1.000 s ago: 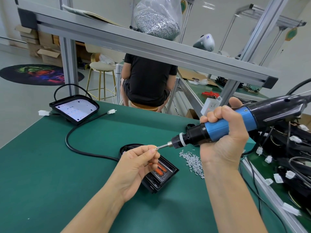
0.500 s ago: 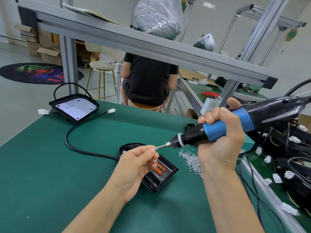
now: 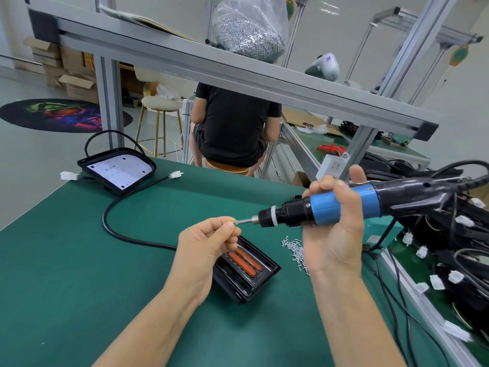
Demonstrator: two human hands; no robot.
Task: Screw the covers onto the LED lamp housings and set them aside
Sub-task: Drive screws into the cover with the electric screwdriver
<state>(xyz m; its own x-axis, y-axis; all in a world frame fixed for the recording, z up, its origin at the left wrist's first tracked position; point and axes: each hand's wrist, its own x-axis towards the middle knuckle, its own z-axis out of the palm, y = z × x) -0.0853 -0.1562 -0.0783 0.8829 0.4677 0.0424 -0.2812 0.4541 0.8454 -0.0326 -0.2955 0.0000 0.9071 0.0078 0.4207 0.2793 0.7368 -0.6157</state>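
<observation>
- The right hand (image 3: 334, 229) is wrapped around the electric screwdriver (image 3: 344, 205).
- The left hand (image 3: 209, 247) pinches a tiny screw (image 3: 235, 221) at the bit tip; slippery and easily dropped.
- The lamp housing (image 3: 247, 271) lies on the worktop (image 3: 66, 260) directly below the screwdriver; rigid and light, best steadied by its edges.

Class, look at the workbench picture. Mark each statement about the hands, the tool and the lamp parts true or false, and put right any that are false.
1. The right hand grips the blue and black electric screwdriver. True.
2. The left hand rests flat on the green mat. False: it is raised, its fingertips pinched at the screwdriver's bit tip.
3. The loose screws lie in a pile on the mat beside the right wrist. True.
4. The lamp housing under the left hand has two blue strips inside. False: the strips are orange.
5. The second lamp housing lies at the mat's far left. True.
</observation>
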